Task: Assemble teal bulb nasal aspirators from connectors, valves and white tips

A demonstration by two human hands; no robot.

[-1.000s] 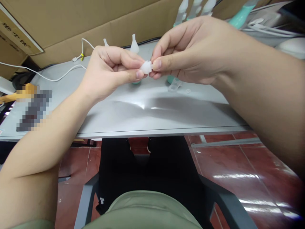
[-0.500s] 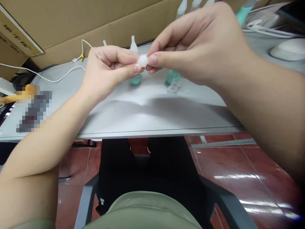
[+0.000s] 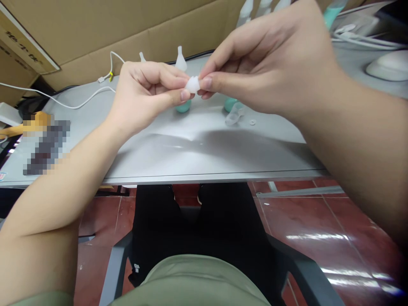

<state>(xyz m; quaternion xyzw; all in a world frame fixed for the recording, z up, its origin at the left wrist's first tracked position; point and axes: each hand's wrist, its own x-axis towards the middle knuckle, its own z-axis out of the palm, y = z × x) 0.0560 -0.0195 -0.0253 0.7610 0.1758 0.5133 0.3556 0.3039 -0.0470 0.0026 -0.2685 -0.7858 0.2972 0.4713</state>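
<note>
Above the table, a small white ribbed plastic piece (image 3: 192,85) is pinched between the fingertips of my left hand (image 3: 149,87). My right hand (image 3: 255,63) grips its right side with thumb and fingers, so both hands are closed on it. Just behind the hands stands a white tapered nozzle (image 3: 180,61), with a green bulb (image 3: 183,106) showing beneath my left fingers. Partly hidden by my right hand is another green bulb (image 3: 230,104). A clear plastic part (image 3: 234,114) and a small white ring (image 3: 252,122) lie beside it.
Several white nozzles (image 3: 246,12) stand at the back behind my right hand. A white rounded object (image 3: 389,66) and cables sit at the right. A white cable (image 3: 79,104) runs along the left, near a blurred dark object (image 3: 47,146). Cardboard (image 3: 127,25) walls the table's back.
The view has shifted slightly. Both hands keep their pinch on the white piece, with hardly any visible movement.
</note>
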